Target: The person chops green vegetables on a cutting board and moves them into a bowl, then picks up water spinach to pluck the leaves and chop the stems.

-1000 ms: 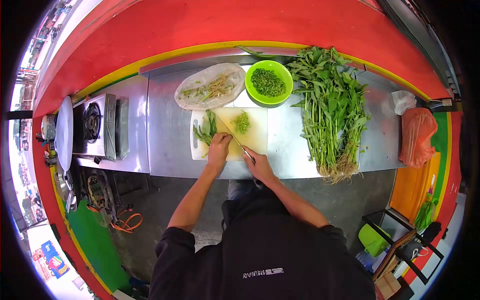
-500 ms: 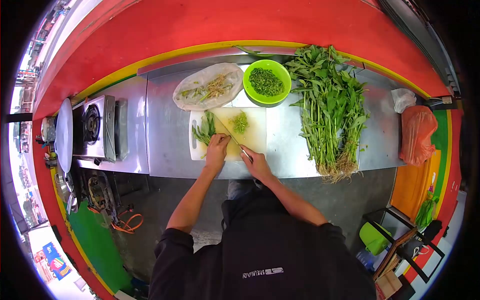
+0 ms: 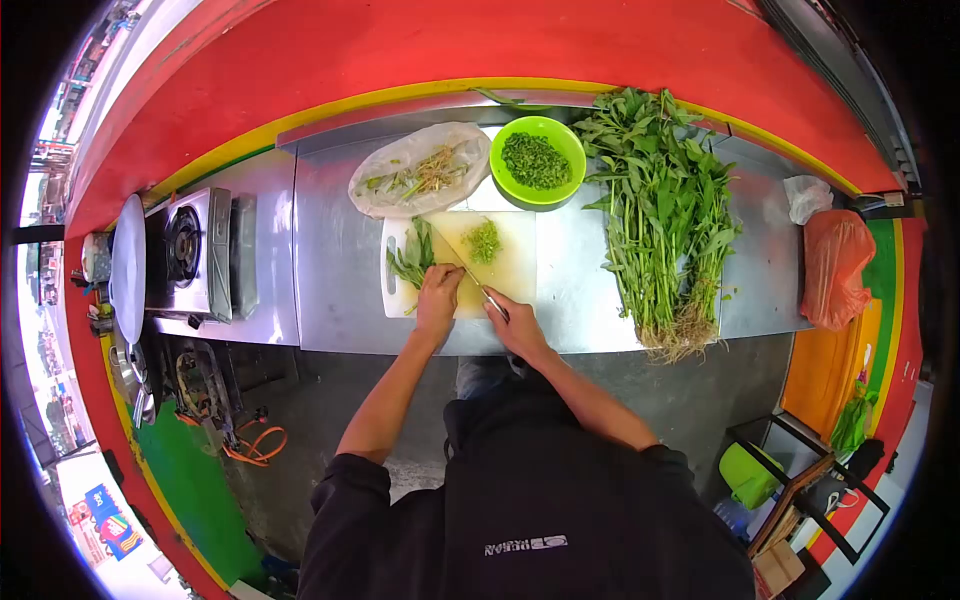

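1. Hardly anything has moved since the earlier frames: both hands keep their stations at the near edge of the cutting board (image 3: pixel 512 280), and the knife (image 3: pixel 462 265) lies on the same diagonal. The slight drift of the whole scene looks like head motion.
2. Left hand (image 3: pixel 438 292): curled, knuckles up, pinning the stem end of the small bunch (image 3: pixel 412 256) against the left half of the board.
3. Right hand (image 3: pixel 512 322): closed around the knife handle at the board's near edge. The blade runs from there toward the far left corner, just beside the left fingers.
4. Work judged done:
   - A chopped pile (image 3: pixel 485 241) sits near the far edge of the board, clear of the blade.
   - The green bowl (image 3: pixel 502 178), at the back edge of the counter (image 3: pixel 335 285) just beyond the board, holds a shallow layer of chopped greens (image 3: pixel 535 160).
   - The plastic bag (image 3: pixel 378 190), left of the bowl, carries pale stems and scraps, apparently trimmings.
5. Work judged left:
   - The small bunch is still mostly whole.
   - The large bundle (image 3: pixel 660 215) of leafy stalks, roots toward the near edge, fills the right part of the counter and appears uncut.
6. Estimate: early stage. The cut volume is small against the uncut stock.
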Tool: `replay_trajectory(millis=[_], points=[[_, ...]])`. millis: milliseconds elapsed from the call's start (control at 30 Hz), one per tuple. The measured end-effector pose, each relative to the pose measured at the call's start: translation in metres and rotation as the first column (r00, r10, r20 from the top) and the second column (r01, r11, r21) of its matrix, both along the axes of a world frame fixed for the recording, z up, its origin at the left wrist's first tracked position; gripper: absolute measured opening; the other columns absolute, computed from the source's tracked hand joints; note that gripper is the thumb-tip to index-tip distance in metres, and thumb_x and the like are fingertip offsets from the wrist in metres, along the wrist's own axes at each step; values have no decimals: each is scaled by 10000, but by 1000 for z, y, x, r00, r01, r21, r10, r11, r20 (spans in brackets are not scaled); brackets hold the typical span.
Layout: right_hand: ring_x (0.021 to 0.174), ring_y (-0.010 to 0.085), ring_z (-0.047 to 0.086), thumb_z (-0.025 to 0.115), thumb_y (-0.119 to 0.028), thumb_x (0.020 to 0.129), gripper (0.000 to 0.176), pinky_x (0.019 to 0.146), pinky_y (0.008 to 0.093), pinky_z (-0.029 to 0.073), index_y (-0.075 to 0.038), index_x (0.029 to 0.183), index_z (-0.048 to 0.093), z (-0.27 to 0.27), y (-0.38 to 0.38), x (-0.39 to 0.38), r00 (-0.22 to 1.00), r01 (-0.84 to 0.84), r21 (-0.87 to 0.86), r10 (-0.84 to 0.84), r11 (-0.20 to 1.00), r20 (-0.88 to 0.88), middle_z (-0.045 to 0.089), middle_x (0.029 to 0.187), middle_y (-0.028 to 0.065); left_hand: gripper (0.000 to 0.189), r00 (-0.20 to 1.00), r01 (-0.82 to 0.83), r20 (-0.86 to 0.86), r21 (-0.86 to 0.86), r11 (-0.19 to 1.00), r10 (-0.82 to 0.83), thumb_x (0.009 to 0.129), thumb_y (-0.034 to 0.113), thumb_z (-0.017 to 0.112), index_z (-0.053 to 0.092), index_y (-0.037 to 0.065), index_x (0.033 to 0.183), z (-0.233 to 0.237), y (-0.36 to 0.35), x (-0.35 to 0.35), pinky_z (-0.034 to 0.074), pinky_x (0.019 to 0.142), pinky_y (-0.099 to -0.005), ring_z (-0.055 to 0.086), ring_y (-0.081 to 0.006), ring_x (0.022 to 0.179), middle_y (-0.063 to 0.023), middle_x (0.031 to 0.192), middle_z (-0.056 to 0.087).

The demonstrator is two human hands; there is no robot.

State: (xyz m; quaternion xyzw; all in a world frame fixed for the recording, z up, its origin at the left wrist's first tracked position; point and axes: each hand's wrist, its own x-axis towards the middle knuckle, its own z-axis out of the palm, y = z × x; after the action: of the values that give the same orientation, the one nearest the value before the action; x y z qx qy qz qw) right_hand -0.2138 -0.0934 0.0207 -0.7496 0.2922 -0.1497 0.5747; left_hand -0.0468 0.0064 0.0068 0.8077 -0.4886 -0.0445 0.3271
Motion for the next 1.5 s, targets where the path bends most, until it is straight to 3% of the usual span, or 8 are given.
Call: replay_trajectory(millis=[167, 567, 933, 1033, 1167, 1233, 1467, 1500], points=[[930, 331, 745, 643, -169, 995, 379, 843, 374, 555, -13, 1340, 640, 5, 1, -7, 995, -9, 65, 16, 998, -101, 718, 1065, 283, 351, 1000, 0, -22, 2, 1000, 0, 776, -76, 647, 739, 24, 1099, -5, -1, 0, 536, 867, -413, 631, -310, 977, -113, 1048, 658], [1032, 351, 735, 643, -186, 1001, 374, 904, 384, 555, -2, 1327, 645, -5, 5, 0, 999, 23, -18, -23, 1000, 27, 714, 1136, 274, 344, 999, -5, -35, 2, 1000, 5, 784, -66, 647, 741, 32, 1099, -11, 2, 2, 536, 881, -415, 635, -313, 999, -113, 1061, 662], [952, 303, 747, 640, -183, 1001, 376, 856, 367, 556, 7, 1325, 643, -3, 1, 5, 994, -5, 47, 10, 999, -105, 726, 1060, 277, 305, 1000, 9, 25, 13, 1000, -9, 788, -58, 641, 729, 37, 1064, -7, 0, 3, 537, 859, -417, 631, -311, 981, -101, 1033, 655], [865, 268, 737, 640, -182, 1001, 378, 822, 355, 555, 1, 1332, 642, -8, 5, -1, 999, 31, -76, -28, 997, 41, 725, 1012, 278, 297, 1000, 2, 13, 8, 1000, -2, 787, -54, 645, 729, 41, 1056, -8, 0, 5, 539, 857, -416, 633, -310, 979, -98, 1034, 660], [803, 245, 718, 640, -183, 1002, 379, 796, 353, 552, -5, 1337, 642, -7, 4, -6, 1000, 21, 8, -21, 1000, 6, 726, 977, 271, 295, 1000, 2, 25, -6, 1000, -2, 786, -53, 652, 728, 42, 1054, -15, 0, 6, 542, 856, -417, 637, -312, 975, -99, 1033, 666], [810, 255, 725, 638, -181, 1003, 374, 796, 364, 552, -9, 1335, 644, -1, 1, -4, 997, -14, 16, 15, 1000, -78, 728, 977, 270, 298, 1000, 6, 18, -5, 1000, -6, 787, -55, 652, 727, 42, 1058, -10, 0, 6, 540, 858, -418, 635, -311, 977, -99, 1034, 664], [823, 271, 728, 638, -184, 1002, 374, 800, 366, 551, -1, 1329, 644, -4, 3, 7, 999, 20, 38, -18, 999, -38, 734, 988, 262, 308, 1000, 14, -20, 27, 1000, -14, 791, -61, 648, 735, 36, 1070, 1, 1, 3, 531, 874, -413, 622, -307, 985, -102, 1043, 655], [968, 339, 708, 636, -179, 995, 368, 875, 390, 542, 9, 1312, 649, -1, 2, 5, 999, 20, 61, -18, 998, -39, 719, 1074, 270, 308, 1000, 14, -19, 30, 999, -13, 791, -61, 648, 735, 36, 1070, 1, 1, 4, 531, 874, -413, 622, -307, 985, -102, 1043, 655]])
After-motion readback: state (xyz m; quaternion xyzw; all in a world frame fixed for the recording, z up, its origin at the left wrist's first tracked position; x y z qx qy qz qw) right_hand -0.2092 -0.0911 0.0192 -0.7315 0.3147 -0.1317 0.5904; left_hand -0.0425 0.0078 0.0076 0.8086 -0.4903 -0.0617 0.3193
